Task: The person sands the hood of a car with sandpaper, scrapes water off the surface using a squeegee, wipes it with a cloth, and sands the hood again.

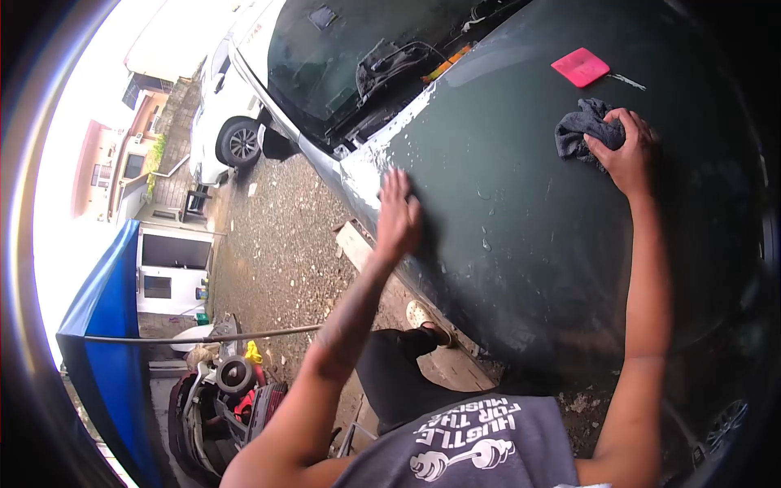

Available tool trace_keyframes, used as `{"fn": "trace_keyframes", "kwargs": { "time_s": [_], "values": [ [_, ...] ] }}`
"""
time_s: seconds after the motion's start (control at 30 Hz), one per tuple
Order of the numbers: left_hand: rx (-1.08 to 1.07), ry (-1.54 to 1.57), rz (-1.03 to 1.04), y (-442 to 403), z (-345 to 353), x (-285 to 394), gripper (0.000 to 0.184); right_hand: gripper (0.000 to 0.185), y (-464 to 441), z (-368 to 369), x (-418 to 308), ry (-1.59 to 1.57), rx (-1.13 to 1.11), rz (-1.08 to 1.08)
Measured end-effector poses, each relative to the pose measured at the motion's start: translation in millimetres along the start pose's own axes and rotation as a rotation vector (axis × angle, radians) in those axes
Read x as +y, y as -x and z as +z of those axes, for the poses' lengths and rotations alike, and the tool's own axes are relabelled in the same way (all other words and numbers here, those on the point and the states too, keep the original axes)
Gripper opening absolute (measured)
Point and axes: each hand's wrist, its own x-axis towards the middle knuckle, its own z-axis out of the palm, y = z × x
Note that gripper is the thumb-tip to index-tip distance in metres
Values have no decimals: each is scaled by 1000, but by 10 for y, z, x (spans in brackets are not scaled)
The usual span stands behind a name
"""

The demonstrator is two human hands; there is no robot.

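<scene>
A dark green car hood (488,203) fills the middle and right of the head view, with wet drops and streaks on it. My left hand (398,213) lies flat on the hood near its left edge, fingers stretched out and holding nothing. Beside its fingertips the paint shines brightly with water. My right hand (630,153) is closed around a crumpled dark grey cloth (587,132), which touches the hood farther right. Just above the cloth, a pink plastic spreader (580,67) lies on the hood, with a whitish wet streak next to it.
The windshield (342,57) borders the hood at the top. A white car (213,122) stands beyond the gravel ground (281,236) on the left. Car parts and a loose wheel (235,374) are piled at lower left, near a blue canopy (106,325). A wooden plank (358,246) lies beside the car.
</scene>
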Motion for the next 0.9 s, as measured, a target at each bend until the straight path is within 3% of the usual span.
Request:
{"fn": "trace_keyframes", "kwargs": {
  "time_s": [0.07, 0.13, 0.17, 0.2, 0.27, 0.3, 0.33, 0.37, 0.4, 0.5, 0.53, 0.6, 0.63, 0.67, 0.73, 0.83, 0.87, 0.9],
  "values": [
    [-142, 58, 170, 495, -87, 329, 68, 39, -7, 8, 26, -13, 33, -25],
    [-104, 56, 161, 217, -114, 32, 63, 39, -3, 25, 19, 13, 24, -34],
    [51, -357, 500, -123, 29, -562, 53, 39, -21, 26, 9, 9, 29, -44],
    [82, -433, 462, -403, -22, -710, 40, 39, -17, 16, -1, 8, 9, -23],
    [216, -157, 114, -661, -25, -538, 28, 39, 39, -2, -1, 11, -2, 12],
    [123, -476, 373, -511, 67, -667, 35, 39, 24, 0, 7, -10, 10, -9],
    [98, -417, 429, -260, 85, -446, 52, 39, 9, -7, 9, -29, 24, -23],
    [-89, -10, 59, 25, -35, 115, 64, 39, 9, -67, -50, -11, 24, -7],
    [-138, 25, 202, 269, -73, 365, 66, 39, 10, -54, 1, -5, 24, 5],
    [-128, 19, 195, -176, -54, 124, 64, 40, 10, 25, 33, -16, 1, -10],
    [-11, -196, 453, -550, 114, -298, 58, 40, -1, 38, 28, -15, -4, -16],
    [76, -102, 196, -865, 126, -70, 51, 40, 22, 10, 27, -29, 28, -45],
    [12, -606, 394, -711, 169, -46, 53, 40, 24, -45, -47, 8, 29, -9],
    [-35, -690, 408, -452, 222, 166, 56, 40, 14, -87, -79, 8, 28, -2],
    [-115, -58, 281, 163, 116, 861, 57, 40, 3, -104, -85, 11, 7, 16],
    [-76, -41, 277, -272, 111, 621, 54, 40, 5, -40, -21, 1, 37, -11],
    [-10, -340, 446, -656, 253, 189, 56, 40, -11, -40, -23, -1, 37, -20],
    [32, -201, 357, -862, 259, 197, 55, 39, -6, -47, -27, -13, 31, -12]
  ]
}}
